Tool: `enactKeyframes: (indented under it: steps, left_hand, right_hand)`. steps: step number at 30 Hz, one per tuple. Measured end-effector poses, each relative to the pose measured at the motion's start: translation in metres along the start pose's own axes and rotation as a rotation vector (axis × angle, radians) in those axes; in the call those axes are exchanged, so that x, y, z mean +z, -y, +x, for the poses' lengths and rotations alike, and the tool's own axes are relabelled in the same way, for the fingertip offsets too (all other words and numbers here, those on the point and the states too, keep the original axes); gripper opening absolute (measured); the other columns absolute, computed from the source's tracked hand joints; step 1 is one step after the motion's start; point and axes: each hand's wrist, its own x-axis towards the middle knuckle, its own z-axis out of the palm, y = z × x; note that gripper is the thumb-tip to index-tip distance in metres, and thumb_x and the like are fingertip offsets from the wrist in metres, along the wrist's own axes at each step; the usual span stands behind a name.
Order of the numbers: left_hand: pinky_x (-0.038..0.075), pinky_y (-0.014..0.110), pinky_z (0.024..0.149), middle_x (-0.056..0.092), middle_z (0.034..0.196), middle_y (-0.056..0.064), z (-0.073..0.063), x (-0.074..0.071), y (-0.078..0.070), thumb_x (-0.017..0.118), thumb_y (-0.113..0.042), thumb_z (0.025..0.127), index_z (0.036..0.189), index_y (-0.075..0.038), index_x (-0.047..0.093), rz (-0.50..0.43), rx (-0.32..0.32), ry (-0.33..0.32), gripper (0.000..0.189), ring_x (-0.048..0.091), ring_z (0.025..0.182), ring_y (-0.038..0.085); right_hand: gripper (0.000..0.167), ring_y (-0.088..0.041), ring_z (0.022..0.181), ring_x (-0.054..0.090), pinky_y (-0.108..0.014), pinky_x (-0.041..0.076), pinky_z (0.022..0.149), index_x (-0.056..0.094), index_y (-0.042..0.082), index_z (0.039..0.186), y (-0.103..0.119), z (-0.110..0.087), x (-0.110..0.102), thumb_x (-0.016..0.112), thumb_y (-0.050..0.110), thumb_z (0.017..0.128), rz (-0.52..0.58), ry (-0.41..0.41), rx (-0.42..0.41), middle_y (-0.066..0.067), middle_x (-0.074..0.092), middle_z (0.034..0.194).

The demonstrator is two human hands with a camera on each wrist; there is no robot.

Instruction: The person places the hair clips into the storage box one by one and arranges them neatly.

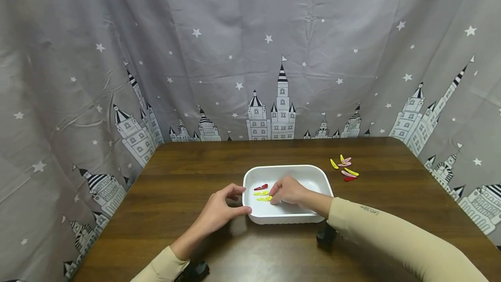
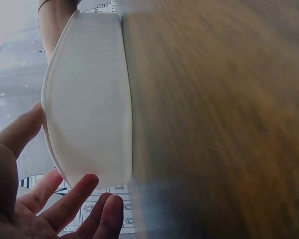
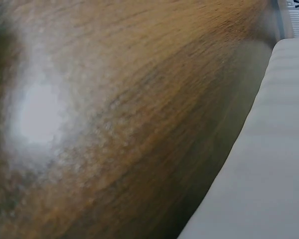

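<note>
A white tray (image 1: 287, 220) stands on the table. Inside it, at the left, lie a red hair clip (image 1: 261, 187) and a yellow hair clip (image 1: 261, 193), one below the other. Just under them is a second yellow hair clip (image 1: 263, 199), whose right end my right hand (image 1: 288, 190) pinches low over the tray floor. My left hand (image 1: 221, 210) touches the tray's left side, thumb at the near corner and fingers farther back. In the left wrist view, its spread fingers (image 2: 70, 204) rest against the tray wall (image 2: 87, 99). The right wrist view shows no hand.
To the right of the tray, several yellow, pink and red hair clips (image 1: 348, 173) lie loosely grouped on the brown wooden table (image 1: 195, 164). A grey curtain (image 1: 219, 55) with castles and stars hangs behind the table's far edge.
</note>
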Motion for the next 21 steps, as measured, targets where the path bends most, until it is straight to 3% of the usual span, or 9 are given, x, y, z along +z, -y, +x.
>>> enactKeyframes:
  steps: [8,21]
  left_hand:
    - [0.053,0.047,0.088,0.073,0.113,-0.003,-0.0004,-0.0002,-0.0005,0.09,-0.032,0.074,0.115,-0.019,0.07,-0.006,0.002,0.004,0.048,0.068,0.103,0.021]
    - [0.053,0.045,0.088,0.073,0.112,-0.005,0.0005,0.0003,0.0003,0.09,-0.031,0.074,0.116,-0.018,0.07,0.006,0.011,-0.003,0.048,0.068,0.102,0.02]
  right_hand:
    - [0.012,-0.018,0.082,0.053,-0.028,0.036,0.073,0.078,0.009,0.084,0.0017,0.0011,0.0006,0.086,0.009,0.075,-0.005,-0.001,0.012,-0.002,0.07,0.091]
    - [0.009,-0.017,0.071,0.047,-0.027,0.033,0.06,0.078,0.009,0.086,0.0046,-0.0016,-0.0005,0.084,0.01,0.078,0.012,-0.001,0.043,-0.003,0.068,0.088]
